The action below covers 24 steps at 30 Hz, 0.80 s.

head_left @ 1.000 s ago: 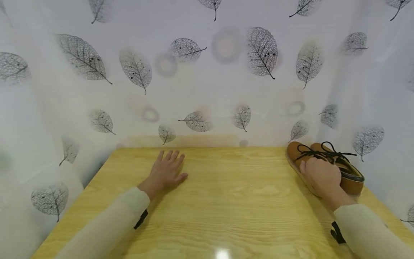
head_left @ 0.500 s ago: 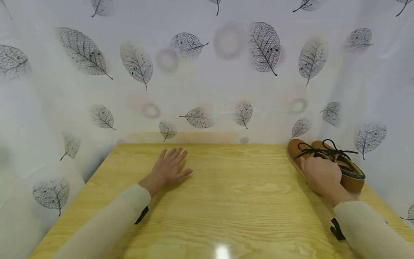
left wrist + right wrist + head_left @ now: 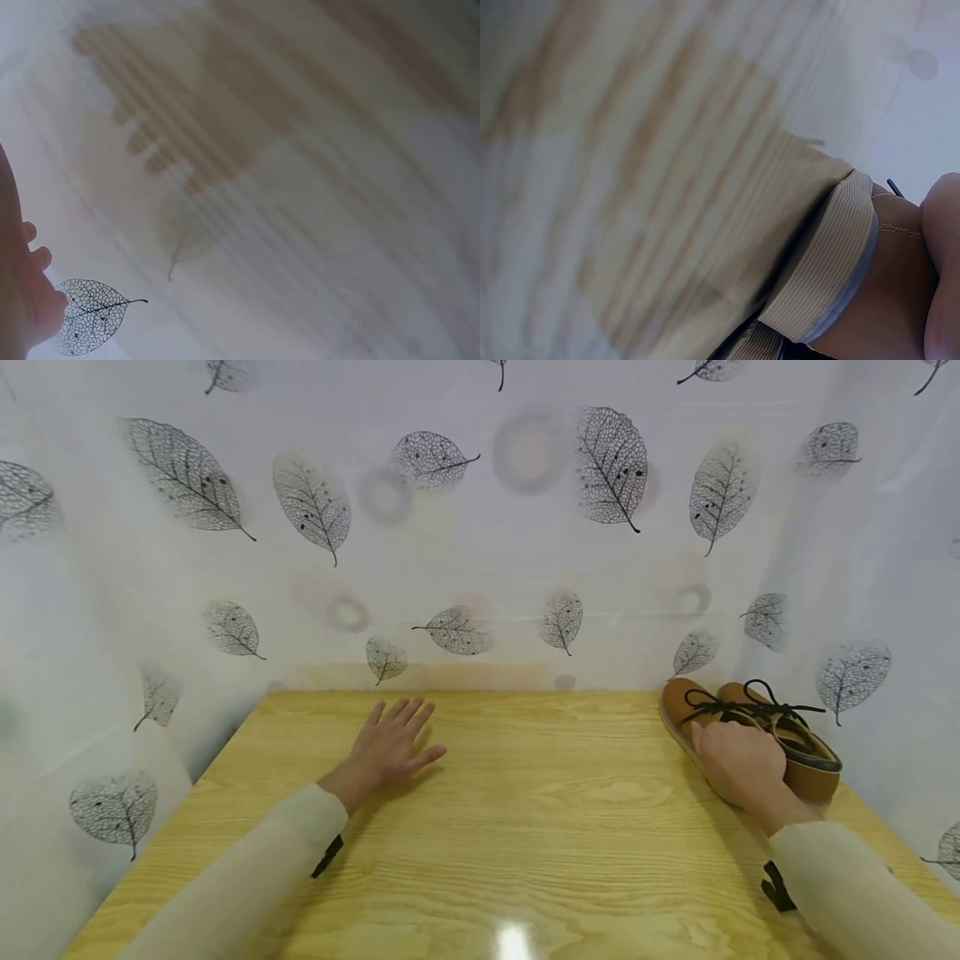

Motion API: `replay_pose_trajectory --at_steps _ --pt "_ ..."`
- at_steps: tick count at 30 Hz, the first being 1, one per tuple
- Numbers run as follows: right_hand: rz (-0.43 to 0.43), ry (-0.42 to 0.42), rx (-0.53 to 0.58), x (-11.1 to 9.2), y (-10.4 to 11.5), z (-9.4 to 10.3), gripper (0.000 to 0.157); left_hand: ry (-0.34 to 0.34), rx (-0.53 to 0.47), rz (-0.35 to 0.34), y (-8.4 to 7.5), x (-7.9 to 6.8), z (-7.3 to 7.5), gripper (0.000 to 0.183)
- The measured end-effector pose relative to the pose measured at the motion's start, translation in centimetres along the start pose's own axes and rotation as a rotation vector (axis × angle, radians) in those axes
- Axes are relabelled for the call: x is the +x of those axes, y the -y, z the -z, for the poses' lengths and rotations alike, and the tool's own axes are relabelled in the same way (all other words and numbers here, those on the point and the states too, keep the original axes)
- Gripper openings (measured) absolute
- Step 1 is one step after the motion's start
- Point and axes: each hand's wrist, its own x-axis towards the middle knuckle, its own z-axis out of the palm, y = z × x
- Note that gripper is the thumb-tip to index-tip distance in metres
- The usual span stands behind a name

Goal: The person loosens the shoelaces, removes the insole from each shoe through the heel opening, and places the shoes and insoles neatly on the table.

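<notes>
My right hand (image 3: 738,764) grips the nearer of two brown lace-up shoes at the far right of the table. Its fingers are curled over the side, hiding much of that near shoe (image 3: 681,702). Close beside it is the other shoe (image 3: 813,781), with black laces tied in a bow and a dark-trimmed opening. In the right wrist view the ribbed pale sole edge (image 3: 821,266) shows low over the wood; whether it touches is unclear. On the left, my left hand (image 3: 390,747) is spread palm-down at the table's far part, holding nothing. Only its edge shows in the left wrist view.
The light wood tabletop (image 3: 525,827) stretches between my hands. A whitish curtain (image 3: 480,552) printed with dark leaves hangs along its back and both sides. The shoes stand near the right table edge and the curtain.
The left hand's thumb has spread a little further out to the right. The right hand keeps its grip on the shoe. The head view has tilted down slightly.
</notes>
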Motion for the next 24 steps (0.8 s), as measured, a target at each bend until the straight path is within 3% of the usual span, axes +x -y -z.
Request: replay_pose_trajectory --at_steps 9,17,24 --pt "-0.003 0.025 0.014 0.0 0.5 -0.2 0.058 -0.023 0.001 -0.037 -1.0 0.7 -0.7 0.083" --pt "-0.011 0.018 0.020 0.5 0.9 0.2 0.061 -0.089 0.093 -0.115 -2.0 1.5 -0.6 0.083" --pt "-0.020 0.048 0.026 0.5 0.8 0.4 0.062 -0.048 0.113 -0.146 -2.9 2.2 -0.7 0.083"
